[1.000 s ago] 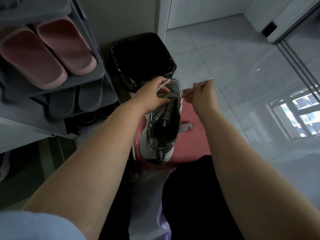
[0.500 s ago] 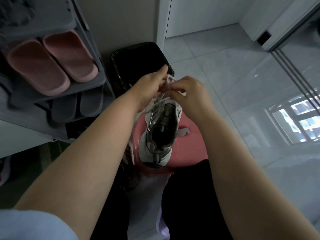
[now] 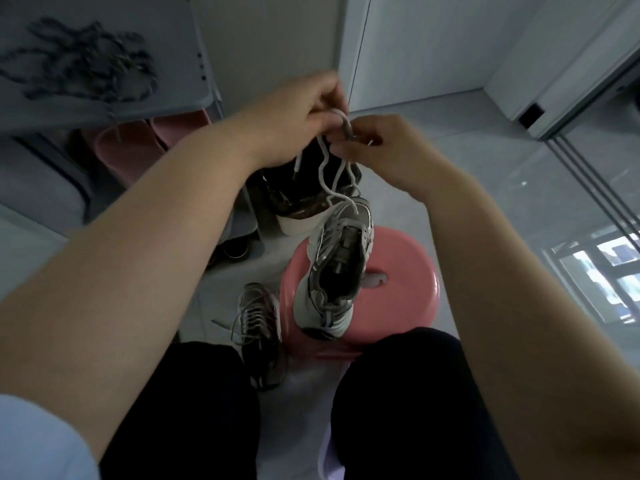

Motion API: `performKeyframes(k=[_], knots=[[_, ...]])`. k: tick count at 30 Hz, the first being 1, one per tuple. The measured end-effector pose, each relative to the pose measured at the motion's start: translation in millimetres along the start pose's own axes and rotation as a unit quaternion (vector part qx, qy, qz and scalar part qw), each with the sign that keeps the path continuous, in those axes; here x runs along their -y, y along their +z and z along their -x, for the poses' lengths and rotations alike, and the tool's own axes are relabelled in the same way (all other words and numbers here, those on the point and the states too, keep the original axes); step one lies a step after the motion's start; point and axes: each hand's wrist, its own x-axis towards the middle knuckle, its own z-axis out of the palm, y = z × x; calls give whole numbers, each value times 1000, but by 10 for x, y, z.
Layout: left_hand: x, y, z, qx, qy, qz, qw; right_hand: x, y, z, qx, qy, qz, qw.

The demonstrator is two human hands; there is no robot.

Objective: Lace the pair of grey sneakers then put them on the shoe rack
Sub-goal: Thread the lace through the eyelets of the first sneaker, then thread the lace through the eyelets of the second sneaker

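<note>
Left hand [image 3: 298, 123] & right hand [image 3: 384, 147], near-touching, each pinch the white cord lace [image 3: 332, 171] raised above the grey mesh sneaker [image 3: 337, 268] on a round pink plastic stool [image 3: 401, 271]; second grey sneaker [image 3: 258, 327] lies on floor [image 3: 450, 161] beside it. Best approach, probably: even both ends, keep tension light, thread eyelets w/o twists.

Home entryway: grey shoe rack [image 3: 180, 46] with pink slippers [image 3: 131, 147], tiled floor [image 3: 519, 188].

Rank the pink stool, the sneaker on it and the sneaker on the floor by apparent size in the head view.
1. pink stool
2. sneaker on the stool
3. sneaker on the floor, though it lies farther from the camera, so the sneakers may match.
</note>
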Motion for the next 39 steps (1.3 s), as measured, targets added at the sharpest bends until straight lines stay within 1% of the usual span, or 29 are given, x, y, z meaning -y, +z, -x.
performKeyframes(k=[2, 4, 6, 9, 11, 13, 15, 18, 19, 21, 24, 26, 31, 33, 35, 37, 39], knots=[[80, -169, 46, -55, 21, 18, 998, 103, -38, -61, 31, 3, -3, 1000], [203, -280, 100, -113, 22, 7, 993, 182, -57, -115, 24, -8, -38, 999], [311, -312, 156, -165, 25, 17, 986, 259, -32, -175, 10, -46, -81, 996], [399, -264, 225, -196, 20, 67, 978, 394, 117, -233, 52, -98, -106, 988], [436, -227, 268, -198, 8, 101, 975, 454, 224, -270, 74, -98, -91, 988], [475, -208, 324, -193, -3, 107, 975, 444, 282, -350, 60, -76, -68, 993], [527, -203, 434, -181, -23, 83, 980, 397, 288, -466, -4, -46, -58, 997], [720, -171, 725, -156, -78, 132, 976, 374, 214, -631, -123, -16, -90, 988], [823, -156, 841, -157, -100, 151, 971, 392, 181, -673, -147, -13, -101, 984], [1012, -134, 1051, -172, -146, 148, 963, 418, 134, -757, -175, -18, -117, 978], [1163, -139, 1211, -202, -211, 149, 945, 418, 156, -910, -195, -8, -124, 973], [1196, -144, 1225, -208, -220, 156, 940, 367, 244, -1020, -199, 18, -130, 971], [1302, -100, 1285, -159, -239, 134, 948, 62, 542, -1195, -163, 107, -181, 964], [1340, -97, 1288, -150, -249, 119, 950, -61, 651, -1177, -162, 161, -223, 948], [1369, -89, 1269, -135, -255, 102, 952, -139, 765, -1105, -182, 205, -255, 927], [1409, -64, 1254, -110, -261, 71, 956, -80, 933, -945, -214, 210, -296, 907], [1469, -40, 1248, -88, -268, 45, 958, 23, 1233, -709, -225, 188, -330, 897]])
